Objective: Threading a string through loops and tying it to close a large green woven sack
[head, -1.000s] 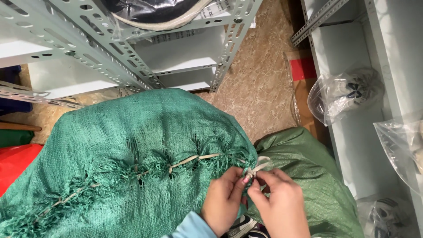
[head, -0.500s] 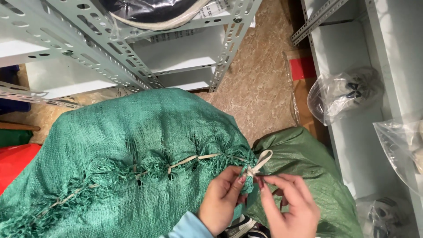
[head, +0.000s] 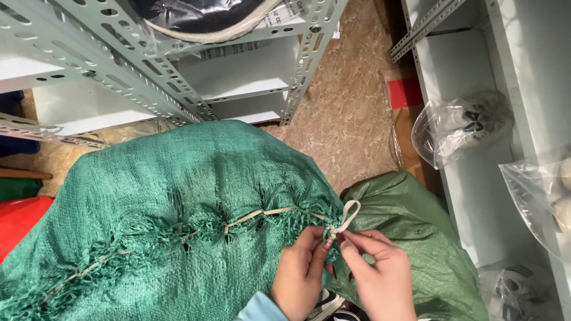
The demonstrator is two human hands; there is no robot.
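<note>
Left hand [head: 300, 276] and right hand [head: 380, 279] side by side at the end of the stitched seam of a large green woven sack [head: 178, 220], fingers [head: 351, 241] of both pinched on the pale cord [head: 344, 219] looped just above them. Second green sack [head: 410, 226] beside it on the floor [head: 345, 119], between grey metal shelves [head: 250, 77].
</note>
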